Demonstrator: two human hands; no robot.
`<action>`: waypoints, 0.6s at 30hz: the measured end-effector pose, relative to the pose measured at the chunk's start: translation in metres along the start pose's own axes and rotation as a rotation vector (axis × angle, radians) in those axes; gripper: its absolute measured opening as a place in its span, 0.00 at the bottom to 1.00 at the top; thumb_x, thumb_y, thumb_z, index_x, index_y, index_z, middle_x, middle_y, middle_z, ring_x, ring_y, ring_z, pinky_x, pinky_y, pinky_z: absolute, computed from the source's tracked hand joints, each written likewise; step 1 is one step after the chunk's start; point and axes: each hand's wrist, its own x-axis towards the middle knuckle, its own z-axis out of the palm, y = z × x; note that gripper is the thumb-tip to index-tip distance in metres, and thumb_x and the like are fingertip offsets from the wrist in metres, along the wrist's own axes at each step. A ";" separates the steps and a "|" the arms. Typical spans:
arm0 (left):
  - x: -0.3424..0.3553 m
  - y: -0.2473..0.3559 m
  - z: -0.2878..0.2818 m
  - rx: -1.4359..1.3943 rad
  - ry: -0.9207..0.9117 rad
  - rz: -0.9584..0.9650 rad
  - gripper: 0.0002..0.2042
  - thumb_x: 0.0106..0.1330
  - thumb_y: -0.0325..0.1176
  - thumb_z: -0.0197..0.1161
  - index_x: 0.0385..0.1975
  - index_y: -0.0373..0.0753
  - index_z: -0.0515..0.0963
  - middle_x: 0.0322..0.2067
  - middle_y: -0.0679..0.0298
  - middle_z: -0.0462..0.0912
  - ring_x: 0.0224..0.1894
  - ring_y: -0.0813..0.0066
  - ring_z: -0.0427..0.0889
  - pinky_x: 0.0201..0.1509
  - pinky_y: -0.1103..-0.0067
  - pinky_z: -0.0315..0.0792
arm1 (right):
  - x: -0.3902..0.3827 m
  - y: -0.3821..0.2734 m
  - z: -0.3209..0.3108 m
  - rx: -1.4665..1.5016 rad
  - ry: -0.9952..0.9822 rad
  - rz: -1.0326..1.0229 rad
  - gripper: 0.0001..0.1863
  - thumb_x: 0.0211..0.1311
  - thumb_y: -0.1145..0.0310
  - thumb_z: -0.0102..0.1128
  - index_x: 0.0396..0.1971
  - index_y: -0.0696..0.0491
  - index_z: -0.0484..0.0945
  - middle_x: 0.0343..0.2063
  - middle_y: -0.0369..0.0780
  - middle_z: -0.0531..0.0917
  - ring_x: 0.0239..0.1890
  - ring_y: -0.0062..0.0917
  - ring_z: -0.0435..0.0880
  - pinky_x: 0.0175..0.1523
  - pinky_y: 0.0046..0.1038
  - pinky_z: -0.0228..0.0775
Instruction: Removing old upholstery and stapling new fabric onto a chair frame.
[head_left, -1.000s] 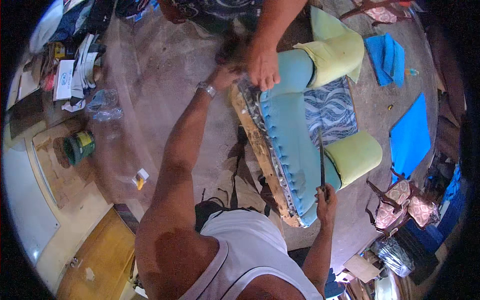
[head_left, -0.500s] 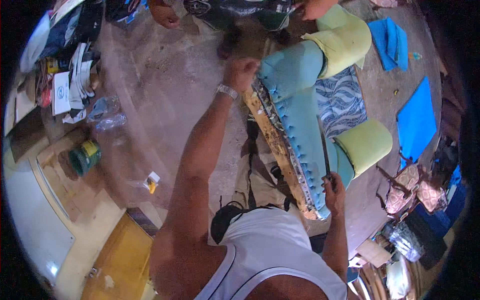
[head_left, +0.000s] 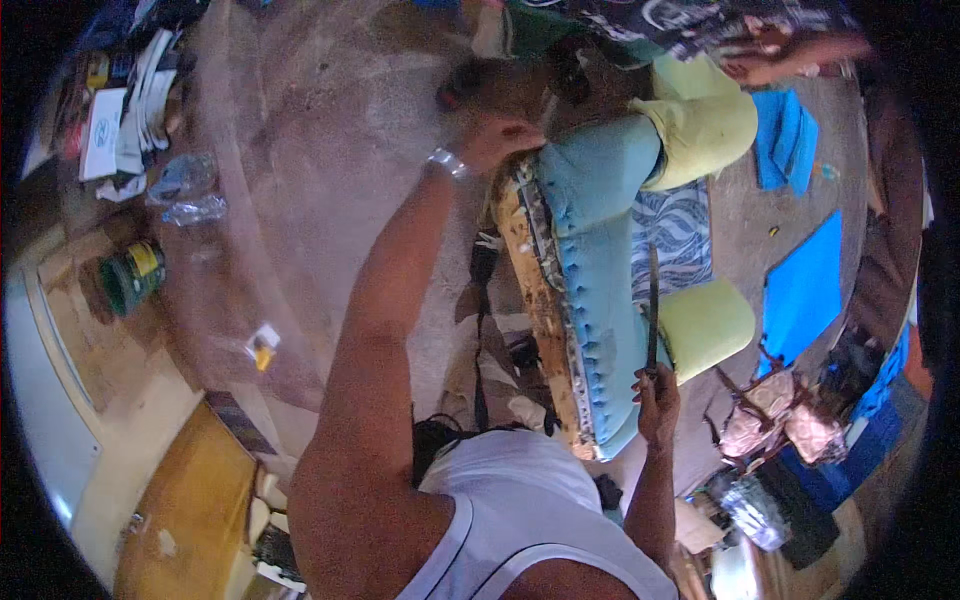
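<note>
A light blue tufted sofa (head_left: 595,280) stands on end before me, with pale yellow foam (head_left: 700,135) on its arms and an exposed wooden frame edge (head_left: 525,250) along its left. My left hand (head_left: 495,140) is at the frame's upper end; its fingers are blurred. My right hand (head_left: 655,395) is closed around a long, dark flat bar (head_left: 652,290) lying over the blue upholstery. A co-worker's hand (head_left: 760,55) shows near the upper foam. A grey-and-white wave-patterned panel (head_left: 672,215) fills the space between the arms.
Bright blue pieces (head_left: 800,285) and upturned pink-cushioned chairs (head_left: 760,420) lie to the right. A green bucket (head_left: 130,280), plastic bottles (head_left: 190,200) and stacked scraps (head_left: 135,110) are at the left. A yellow wooden board (head_left: 185,490) is at the lower left.
The co-worker's hand has moved off the sofa's upper left end toward the upper right. My left hand has shifted slightly up and right. My right hand still holds the bar.
</note>
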 end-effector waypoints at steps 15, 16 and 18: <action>-0.032 -0.010 0.019 -0.320 -0.222 0.102 0.23 0.68 0.44 0.69 0.59 0.41 0.81 0.54 0.62 0.85 0.59 0.71 0.79 0.65 0.70 0.72 | -0.047 0.001 0.037 0.234 0.058 0.051 0.22 0.73 0.61 0.61 0.59 0.58 0.72 0.42 0.41 0.85 0.38 0.23 0.83 0.38 0.23 0.77; -0.035 -0.005 0.021 -0.322 -0.227 0.104 0.23 0.68 0.44 0.69 0.59 0.41 0.81 0.54 0.62 0.85 0.59 0.71 0.79 0.65 0.70 0.72 | -0.048 -0.001 0.038 0.234 0.063 0.054 0.22 0.73 0.61 0.61 0.59 0.58 0.72 0.42 0.41 0.85 0.38 0.23 0.83 0.38 0.23 0.77; -0.046 0.010 0.028 -0.536 -0.173 0.073 0.21 0.69 0.43 0.69 0.58 0.41 0.82 0.52 0.64 0.85 0.56 0.71 0.81 0.61 0.69 0.75 | -0.049 -0.008 0.041 0.201 0.049 0.083 0.20 0.72 0.64 0.63 0.58 0.58 0.73 0.42 0.40 0.84 0.35 0.21 0.82 0.36 0.23 0.76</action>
